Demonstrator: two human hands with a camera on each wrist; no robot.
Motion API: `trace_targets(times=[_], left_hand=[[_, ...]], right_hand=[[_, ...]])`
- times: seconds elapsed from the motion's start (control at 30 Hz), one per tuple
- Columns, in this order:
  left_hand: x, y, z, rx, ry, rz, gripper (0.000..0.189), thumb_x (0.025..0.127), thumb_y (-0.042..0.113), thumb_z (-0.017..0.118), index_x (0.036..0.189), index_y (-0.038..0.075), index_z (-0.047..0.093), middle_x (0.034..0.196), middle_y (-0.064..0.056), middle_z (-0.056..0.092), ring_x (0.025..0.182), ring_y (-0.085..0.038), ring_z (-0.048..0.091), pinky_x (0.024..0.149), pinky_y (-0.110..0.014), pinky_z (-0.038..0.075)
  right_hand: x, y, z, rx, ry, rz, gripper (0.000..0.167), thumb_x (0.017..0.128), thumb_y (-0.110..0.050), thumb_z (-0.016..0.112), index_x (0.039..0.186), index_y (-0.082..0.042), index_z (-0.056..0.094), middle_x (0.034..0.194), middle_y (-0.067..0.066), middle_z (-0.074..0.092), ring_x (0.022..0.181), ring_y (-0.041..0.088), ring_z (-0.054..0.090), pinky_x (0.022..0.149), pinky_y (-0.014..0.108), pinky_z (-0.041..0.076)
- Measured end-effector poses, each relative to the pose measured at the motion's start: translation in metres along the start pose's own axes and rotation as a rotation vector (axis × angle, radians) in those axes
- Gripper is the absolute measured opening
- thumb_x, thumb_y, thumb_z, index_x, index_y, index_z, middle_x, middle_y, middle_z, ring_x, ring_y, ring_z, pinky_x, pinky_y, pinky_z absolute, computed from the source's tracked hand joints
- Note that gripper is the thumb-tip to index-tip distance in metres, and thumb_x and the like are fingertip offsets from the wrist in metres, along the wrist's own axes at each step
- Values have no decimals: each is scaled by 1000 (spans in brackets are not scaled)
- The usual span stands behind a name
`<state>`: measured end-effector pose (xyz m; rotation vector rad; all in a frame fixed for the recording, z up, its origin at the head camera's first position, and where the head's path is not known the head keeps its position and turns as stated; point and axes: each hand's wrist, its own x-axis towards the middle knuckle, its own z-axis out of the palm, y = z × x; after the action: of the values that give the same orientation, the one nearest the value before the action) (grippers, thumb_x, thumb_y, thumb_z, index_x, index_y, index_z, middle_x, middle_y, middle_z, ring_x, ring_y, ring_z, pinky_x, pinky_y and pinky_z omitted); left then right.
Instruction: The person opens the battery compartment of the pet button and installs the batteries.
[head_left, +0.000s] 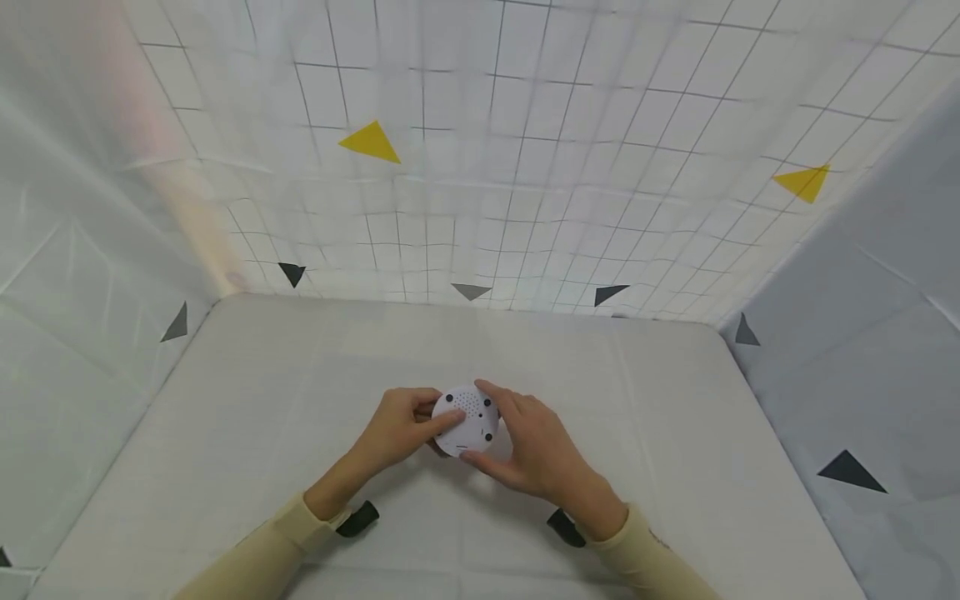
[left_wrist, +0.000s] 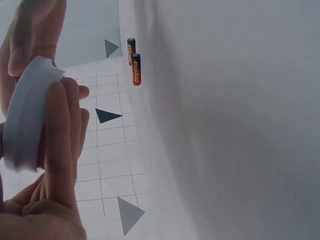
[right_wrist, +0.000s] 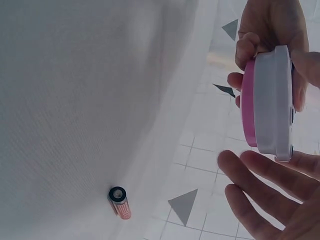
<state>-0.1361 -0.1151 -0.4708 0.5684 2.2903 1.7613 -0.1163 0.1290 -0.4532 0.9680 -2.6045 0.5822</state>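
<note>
A round device, white with a pink side, is held between both hands with its underside up. That underside carries a cluster of small holes, dark round feet and a small slot. The left hand grips it from the left, thumb across the underside and fingers beneath. On the opposite side, the right hand spans the rim between thumb and forefinger. Its other fingers stand apart from the device in the right wrist view. The pink side shows there too, facing away from the feet.
Two batteries lie close together on the white surface in the left wrist view. A battery also shows end-on in the right wrist view. White sheeting encloses the table, with a gridded back wall bearing triangle marks.
</note>
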Motion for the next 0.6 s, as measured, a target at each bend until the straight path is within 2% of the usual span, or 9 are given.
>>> trace_targets(times=[0.2, 0.4, 0.6], left_hand=[[0, 4, 0, -68, -33, -42, 31, 100, 31, 76, 112, 2, 75, 92, -9, 81, 70, -25, 79, 62, -38, 65], [-1, 6, 2, -139, -53, -76, 33, 101, 30, 74, 114, 0, 73, 96, -12, 81, 72, -29, 79, 65, -41, 66], [-1, 4, 3, -131, -40, -92, 34, 102, 32, 73, 112, -1, 72, 91, -11, 81, 69, -30, 79, 67, -39, 66]], right_hand=[[1, -1, 0, 32, 42, -30, 86, 88, -61, 79, 153, -11, 49, 136, 4, 67, 105, 12, 68, 79, 26, 61], [0, -2, -1, 66, 86, -70, 83, 87, -53, 84, 151, -12, 51, 141, 5, 65, 112, 16, 70, 83, 29, 63], [-1, -4, -3, 72, 140, -131, 66, 85, -42, 89, 135, -7, 65, 143, 11, 66, 120, 23, 71, 90, 35, 63]])
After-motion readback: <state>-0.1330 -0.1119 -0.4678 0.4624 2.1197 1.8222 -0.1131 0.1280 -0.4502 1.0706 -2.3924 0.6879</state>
